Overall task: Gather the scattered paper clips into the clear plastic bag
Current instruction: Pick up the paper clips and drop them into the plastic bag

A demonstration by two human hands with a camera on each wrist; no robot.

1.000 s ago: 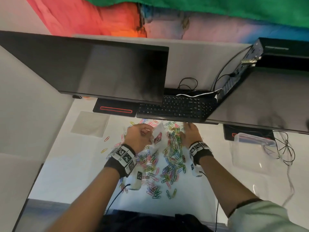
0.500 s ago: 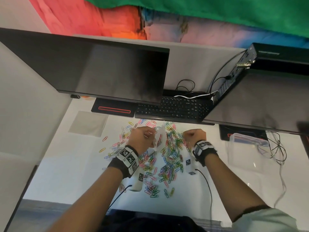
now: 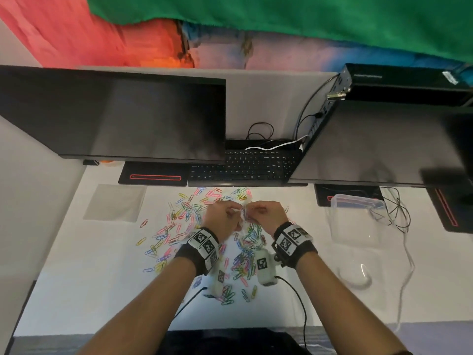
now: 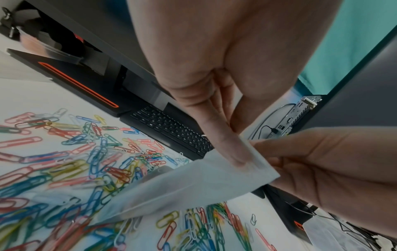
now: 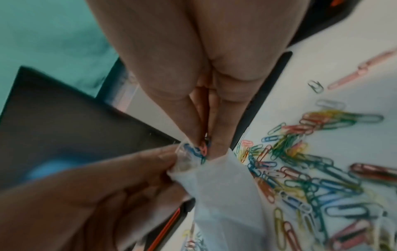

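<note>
White desk (image 3: 76, 278): both hands pinch clear bag (image 4: 193, 183) mouth-up, hanging vertical.

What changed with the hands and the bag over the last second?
The right hand lifted off the pile of paper clips with a pinch of them, swung left to the clear plastic bag, and now pushes them into its mouth. The left hand kept pinching the bag's top edge. The scattered clips, keyboard and plastic container stayed put.

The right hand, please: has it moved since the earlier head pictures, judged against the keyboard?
Yes. The right hand has drawn back from the keyboard and swung left to the clear plastic bag, which the left hand holds.
</note>
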